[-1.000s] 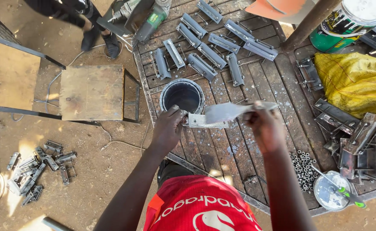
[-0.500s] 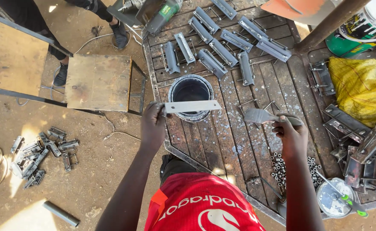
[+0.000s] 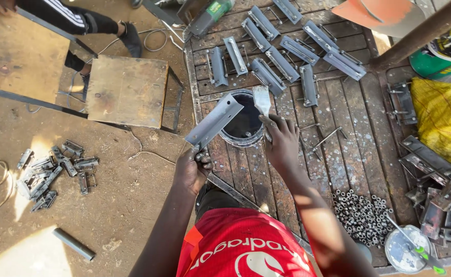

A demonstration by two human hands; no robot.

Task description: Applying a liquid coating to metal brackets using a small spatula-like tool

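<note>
Your left hand (image 3: 190,172) was closed around the low end of a stiff, light-looking metal bracket (image 3: 214,121) slanting over the paint can (image 3: 243,120), while your right hand (image 3: 282,141) gripped a brush (image 3: 261,100) above that can.

A paint can (image 3: 243,120) is set on the slatted table (image 3: 348,154); beyond it metal brackets (image 3: 282,64) are laid out (in rows), nuts (image 3: 361,218) to its right, a stool (image 3: 128,92) left.
</note>
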